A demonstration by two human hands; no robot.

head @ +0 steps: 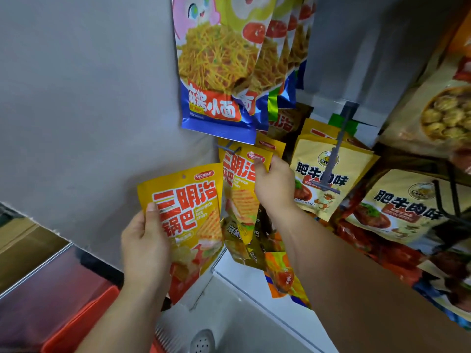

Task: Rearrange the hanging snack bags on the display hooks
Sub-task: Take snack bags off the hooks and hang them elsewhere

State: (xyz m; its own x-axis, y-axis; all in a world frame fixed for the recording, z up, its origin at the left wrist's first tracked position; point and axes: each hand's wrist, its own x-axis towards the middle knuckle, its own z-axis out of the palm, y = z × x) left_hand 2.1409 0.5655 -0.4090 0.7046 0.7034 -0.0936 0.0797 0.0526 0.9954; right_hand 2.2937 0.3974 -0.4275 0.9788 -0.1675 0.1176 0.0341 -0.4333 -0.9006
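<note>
Where the left hand (145, 248) was: low and left of the rack, thumb laid across the front of a loose yellow bag (193, 212) and fingers curled behind its left edge, a firm grip.
Loose yellow bag: off every hook, the punched hole at its top unthreaded. It rose up and to the right of the left hand, tilted so its top edge climbed rightward, its right edge just beside the hanging bags.
Right hand (276, 186): higher and further right, reaching in from below. Thumb and fingers pinched the top right corner of the hanging yellow bag (239, 184), by the small red logo.
Hanging yellow bag: same print as the loose one (red characters, a grilled sandwich picture). It lay to the left of the right hand, with more like it stacked behind.
Grey hook (229, 149): poked out through the top left of the hanging yellow bag, above and left of the pinching fingers.
Blue noodle bags (216, 72): a row hung overhead, their bottom edges overlapping the tops of the yellow ones.
Beige bags (323, 174): hung just right of the right hand, with a second hook (336, 149) running out in front of them.
Grey wall (89, 98): behind and left of the loose bag.
Red basket (81, 324): low at the left, below the left forearm. Its contents could not be made out.
</note>
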